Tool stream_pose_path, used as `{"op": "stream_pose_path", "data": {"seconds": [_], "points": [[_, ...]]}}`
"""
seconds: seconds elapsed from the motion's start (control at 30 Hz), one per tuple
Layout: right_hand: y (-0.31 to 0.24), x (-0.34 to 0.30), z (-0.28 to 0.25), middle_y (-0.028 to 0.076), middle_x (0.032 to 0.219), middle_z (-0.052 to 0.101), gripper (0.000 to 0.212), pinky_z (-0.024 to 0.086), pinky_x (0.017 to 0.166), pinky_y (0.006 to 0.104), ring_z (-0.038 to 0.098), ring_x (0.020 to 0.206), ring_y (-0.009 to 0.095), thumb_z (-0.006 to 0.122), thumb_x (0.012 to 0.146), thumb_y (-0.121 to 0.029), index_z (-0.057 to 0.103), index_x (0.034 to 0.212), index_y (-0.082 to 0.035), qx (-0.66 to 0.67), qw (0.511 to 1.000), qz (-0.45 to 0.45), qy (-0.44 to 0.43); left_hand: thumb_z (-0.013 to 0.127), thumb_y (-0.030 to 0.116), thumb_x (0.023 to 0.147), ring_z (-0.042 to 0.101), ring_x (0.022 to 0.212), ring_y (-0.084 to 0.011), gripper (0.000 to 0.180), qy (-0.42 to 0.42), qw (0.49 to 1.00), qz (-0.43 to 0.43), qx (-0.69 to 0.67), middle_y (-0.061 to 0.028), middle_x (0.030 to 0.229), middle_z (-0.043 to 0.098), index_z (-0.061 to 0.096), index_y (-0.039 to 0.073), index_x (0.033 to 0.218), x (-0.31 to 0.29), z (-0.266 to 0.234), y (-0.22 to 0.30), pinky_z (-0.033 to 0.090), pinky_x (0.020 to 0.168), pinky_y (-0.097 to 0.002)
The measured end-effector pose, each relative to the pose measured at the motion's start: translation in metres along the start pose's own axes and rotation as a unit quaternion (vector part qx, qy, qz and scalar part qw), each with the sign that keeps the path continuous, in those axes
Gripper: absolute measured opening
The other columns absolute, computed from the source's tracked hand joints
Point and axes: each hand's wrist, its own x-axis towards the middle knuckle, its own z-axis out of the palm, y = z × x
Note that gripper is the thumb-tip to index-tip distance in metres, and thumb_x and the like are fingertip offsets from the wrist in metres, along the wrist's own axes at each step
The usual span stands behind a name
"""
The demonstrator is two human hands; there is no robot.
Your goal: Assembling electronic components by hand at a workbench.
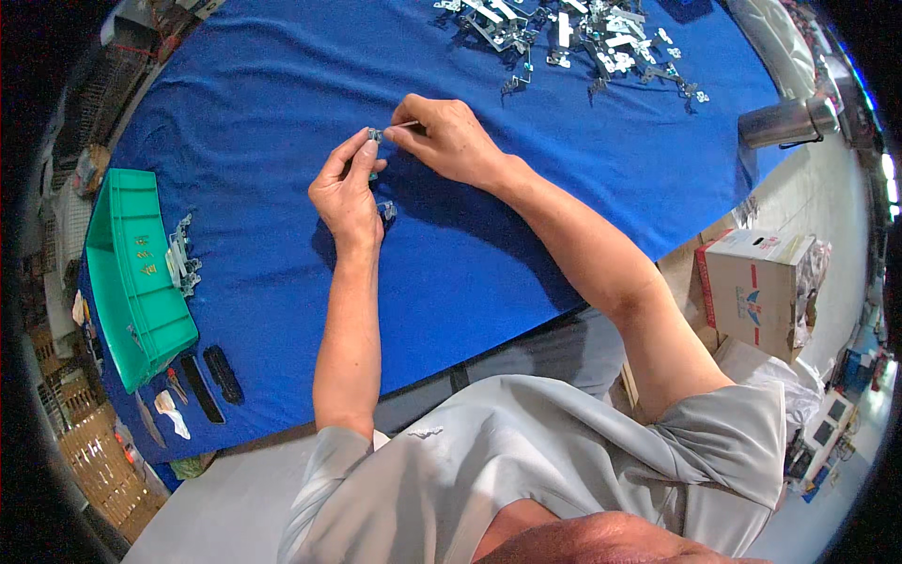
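Above the blue cloth my left hand (348, 197) pinches a small metal part (376, 134) between thumb and fingertips. More of a metal piece (387, 211) shows beside the left palm, mostly hidden by the hand. My right hand (451, 141) meets it from the right, its thumb and forefinger closed on a thin, pale rod (406, 124) pointing at the part. The rod's kind is too small to make out. A heap of shiny metal brackets (615, 42) lies at the far side of the cloth.
At the left stands a green plastic bin (169, 315) holding small brass-coloured pieces (144, 256), with metal brackets (184, 256) beside it. Nearer lie two black, elongated objects (223, 374), red-handled pliers (177, 385) and white tissue (172, 414). A metal cylinder (787, 122) and a carton (752, 287) are right.
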Motion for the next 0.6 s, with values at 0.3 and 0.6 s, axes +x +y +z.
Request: {"op": "stream_pose_path", "data": {"seconds": [0.3,0.6], "points": [[0.004,-0.0005,0.0045,0.019,0.072,0.066,0.025,0.05,0.061,0.0459,0.066,0.069,0.038,0.067,0.086,-0.026,0.063,0.084,-0.001,0.015,0.999,0.007,0.027,0.069,-0.002,0.086,0.065,0.075,-0.0117,0.018,0.002,1.0,-0.002,-0.001,-0.0104,0.096,0.071,0.071,-0.004,0.104,-0.0004,0.0006,0.0009,0.055,0.067,-0.0229],[-0.0017,0.0016,0.0002,0.016,0.071,0.066,0.025,0.049,0.056,0.0373,0.066,0.063,0.027,0.066,0.092,-0.023,0.062,0.086,0.001,-0.019,1.0,0.004,0.004,0.068,-0.001,0.086,0.064,0.075,-0.0114,0.018,-0.002,1.0,0.009,-0.007,-0.0106,0.096,0.071,0.071,-0.004,0.104,0.0017,-0.0013,-0.0004,0.054,0.067,-0.0226]]}}
